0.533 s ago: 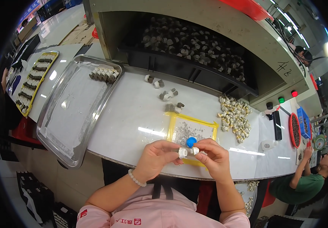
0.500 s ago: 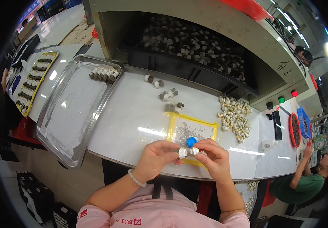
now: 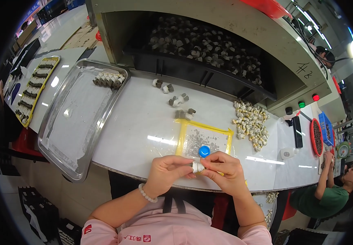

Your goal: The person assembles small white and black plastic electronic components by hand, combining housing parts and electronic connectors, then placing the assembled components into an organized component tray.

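Note:
My left hand point(image 3: 169, 171) pinches a small white ring-shaped part point(image 3: 197, 166) between thumb and fingertips. Against it from the other side, my right hand point(image 3: 226, 172) holds a second small white piece, mostly covered by its fingers, so the two meet end to end. Just beyond my fingers sits a round blue cap point(image 3: 204, 151) on a yellow-edged mat point(image 3: 179, 141) spotted with grey marks. Several grey-and-white parts point(image 3: 179, 100) lie loose on the white table past the mat. To the mat's right spreads a heap of white and yellowish small parts point(image 3: 251, 124).
A metal tray point(image 3: 87, 157) at left carries a row of parts in its far corner. Beyond it lies a yellow-rimmed tray point(image 3: 32, 116) of parts. A black bin point(image 3: 172, 69) full of parts stands inside the cabinet ahead. A co-worker point(image 3: 327, 200) sits at right.
My hands have come together: the white pieces, apart before, now touch. My right hand moved slightly left. The whole view has shifted a little.

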The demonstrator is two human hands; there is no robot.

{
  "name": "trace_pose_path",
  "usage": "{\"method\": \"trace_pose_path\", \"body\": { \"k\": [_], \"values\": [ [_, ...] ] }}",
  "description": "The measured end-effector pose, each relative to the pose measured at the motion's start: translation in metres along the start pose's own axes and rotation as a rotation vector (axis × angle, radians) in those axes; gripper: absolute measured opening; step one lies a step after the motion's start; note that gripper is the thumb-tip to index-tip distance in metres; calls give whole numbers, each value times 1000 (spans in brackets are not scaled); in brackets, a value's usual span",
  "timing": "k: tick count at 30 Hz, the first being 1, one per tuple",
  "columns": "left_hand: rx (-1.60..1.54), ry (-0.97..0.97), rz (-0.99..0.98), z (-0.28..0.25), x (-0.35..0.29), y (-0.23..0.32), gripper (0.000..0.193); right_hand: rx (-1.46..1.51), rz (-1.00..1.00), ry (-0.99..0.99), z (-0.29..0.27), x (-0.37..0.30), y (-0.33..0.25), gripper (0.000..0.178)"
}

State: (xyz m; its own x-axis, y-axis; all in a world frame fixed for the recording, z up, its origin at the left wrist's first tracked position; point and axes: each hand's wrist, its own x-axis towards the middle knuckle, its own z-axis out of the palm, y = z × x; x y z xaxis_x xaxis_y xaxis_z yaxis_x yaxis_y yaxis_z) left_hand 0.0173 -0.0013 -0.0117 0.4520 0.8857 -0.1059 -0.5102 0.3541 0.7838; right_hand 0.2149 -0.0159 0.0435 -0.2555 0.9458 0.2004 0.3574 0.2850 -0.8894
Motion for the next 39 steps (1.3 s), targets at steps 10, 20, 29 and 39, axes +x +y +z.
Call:
{"method": "trace_pose_path", "body": {
  "k": [10,20,29,39],
  "values": [
    [82,33,-17,1,4,0,17,2,54,9,-1,-3,2,27],
    [1270,285,767,-29,-7,45,22,-797,-2,324,-75,0,38,20],
    [1700,417,743,-51,-4,70,31,-853,-50,305,-72,6,59,21],
    [1774,78,371,3,94,59,25,-438,-10,126,-41,0,29,20]
  ]
}}
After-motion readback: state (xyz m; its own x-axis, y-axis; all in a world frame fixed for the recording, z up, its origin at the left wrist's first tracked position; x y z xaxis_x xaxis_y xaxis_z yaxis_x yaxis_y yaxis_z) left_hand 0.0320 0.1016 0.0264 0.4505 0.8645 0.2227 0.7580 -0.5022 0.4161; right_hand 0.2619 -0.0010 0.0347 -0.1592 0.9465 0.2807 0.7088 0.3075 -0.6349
